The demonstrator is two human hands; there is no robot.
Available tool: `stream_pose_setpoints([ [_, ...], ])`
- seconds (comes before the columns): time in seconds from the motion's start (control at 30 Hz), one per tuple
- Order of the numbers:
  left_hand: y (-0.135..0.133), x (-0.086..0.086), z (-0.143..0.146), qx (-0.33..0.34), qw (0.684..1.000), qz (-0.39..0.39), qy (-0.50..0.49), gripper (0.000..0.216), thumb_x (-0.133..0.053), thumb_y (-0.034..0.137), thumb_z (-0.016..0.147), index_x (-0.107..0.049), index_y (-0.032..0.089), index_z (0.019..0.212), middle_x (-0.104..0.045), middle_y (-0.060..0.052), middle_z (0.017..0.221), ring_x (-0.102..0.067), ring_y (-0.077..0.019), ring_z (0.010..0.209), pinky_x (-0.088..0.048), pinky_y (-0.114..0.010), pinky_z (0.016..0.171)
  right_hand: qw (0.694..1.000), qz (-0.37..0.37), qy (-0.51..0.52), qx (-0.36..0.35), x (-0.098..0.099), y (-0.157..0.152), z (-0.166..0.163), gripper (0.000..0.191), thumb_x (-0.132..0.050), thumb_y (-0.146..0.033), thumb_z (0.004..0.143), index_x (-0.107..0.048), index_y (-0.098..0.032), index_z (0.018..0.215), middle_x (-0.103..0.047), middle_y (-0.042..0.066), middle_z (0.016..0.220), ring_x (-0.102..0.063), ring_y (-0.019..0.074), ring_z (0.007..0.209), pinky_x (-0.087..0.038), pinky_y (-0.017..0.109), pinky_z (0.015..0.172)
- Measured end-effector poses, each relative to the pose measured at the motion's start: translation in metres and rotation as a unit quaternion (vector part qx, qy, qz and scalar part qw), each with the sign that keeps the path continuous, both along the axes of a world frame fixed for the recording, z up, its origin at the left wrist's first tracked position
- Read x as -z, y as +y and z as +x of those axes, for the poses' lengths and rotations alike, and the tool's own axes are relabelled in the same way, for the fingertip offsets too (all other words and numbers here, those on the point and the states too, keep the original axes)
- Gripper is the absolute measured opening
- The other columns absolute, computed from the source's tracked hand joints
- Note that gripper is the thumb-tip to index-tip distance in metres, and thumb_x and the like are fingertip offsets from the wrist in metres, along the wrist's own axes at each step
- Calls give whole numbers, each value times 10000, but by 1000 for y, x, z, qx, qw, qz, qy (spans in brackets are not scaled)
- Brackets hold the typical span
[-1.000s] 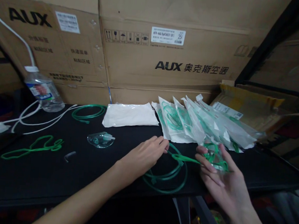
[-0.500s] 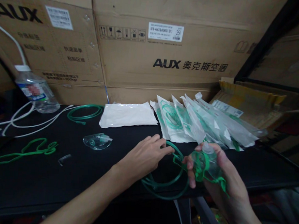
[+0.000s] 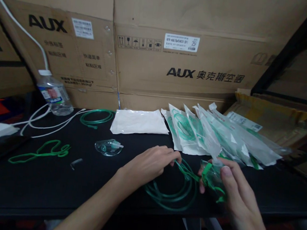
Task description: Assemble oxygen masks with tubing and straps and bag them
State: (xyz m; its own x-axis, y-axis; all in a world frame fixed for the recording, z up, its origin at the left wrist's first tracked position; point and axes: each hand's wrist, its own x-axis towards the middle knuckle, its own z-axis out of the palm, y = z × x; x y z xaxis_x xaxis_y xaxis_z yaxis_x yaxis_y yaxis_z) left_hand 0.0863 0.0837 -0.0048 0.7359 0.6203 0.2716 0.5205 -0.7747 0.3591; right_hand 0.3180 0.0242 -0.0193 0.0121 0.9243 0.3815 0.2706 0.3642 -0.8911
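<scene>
My right hand is closed round a clear oxygen mask with a green strap, held just above the black table's front edge. My left hand pinches the green tubing that runs from the mask and lies coiled on the table between both hands. A second clear mask lies loose on the table to the left of my left hand.
Several sealed packs of green tubing fan out behind my hands, beside a flat white pack. A loose green tube coil, a green strap, a small dark clip, white cable and a water bottle lie left. Cardboard boxes stand behind.
My right hand has closed round the mask and turned it, moving from an open palm to a grip. My left hand stays pinching the tubing. The camera shifted slightly.
</scene>
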Motion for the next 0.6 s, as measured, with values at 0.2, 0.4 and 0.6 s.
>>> stream_pose_setpoints([
  [0.2, 0, -3, 1, -25, 995, -37, -87, 158, -469, 134, 1006, -615, 196, 1006, -656, -36, 1055, -620, -173, 968, -472, -271, 875, 999, -36, -11, -11, -10, -4, -11, 321, -520, -536, 970, -633, -256, 1080, -715, 33, 783, -670, 207, 650, -540, 278, 600],
  [0.4, 5, -8, -2, -13, 986, -45, -163, 146, -483, 135, 1010, -618, 192, 1015, -636, -27, 1006, -608, -158, 974, -459, -245, 885, 1000, 5, -26, -4, -19, 9, -25, 356, -533, -564, 963, -642, -233, 1034, -699, 23, 824, -655, 182, 727, -514, 250, 675],
  [0.6, 12, -2, -7, -44, 986, -34, -160, 225, -451, 130, 1016, -663, 198, 1052, -694, -26, 1019, -638, -163, 984, -465, -257, 897, 988, -111, 98, -47, -9, 5, -27, 357, -603, -567, 924, -628, -242, 1071, -690, 24, 817, -640, 179, 682, -507, 245, 591],
])
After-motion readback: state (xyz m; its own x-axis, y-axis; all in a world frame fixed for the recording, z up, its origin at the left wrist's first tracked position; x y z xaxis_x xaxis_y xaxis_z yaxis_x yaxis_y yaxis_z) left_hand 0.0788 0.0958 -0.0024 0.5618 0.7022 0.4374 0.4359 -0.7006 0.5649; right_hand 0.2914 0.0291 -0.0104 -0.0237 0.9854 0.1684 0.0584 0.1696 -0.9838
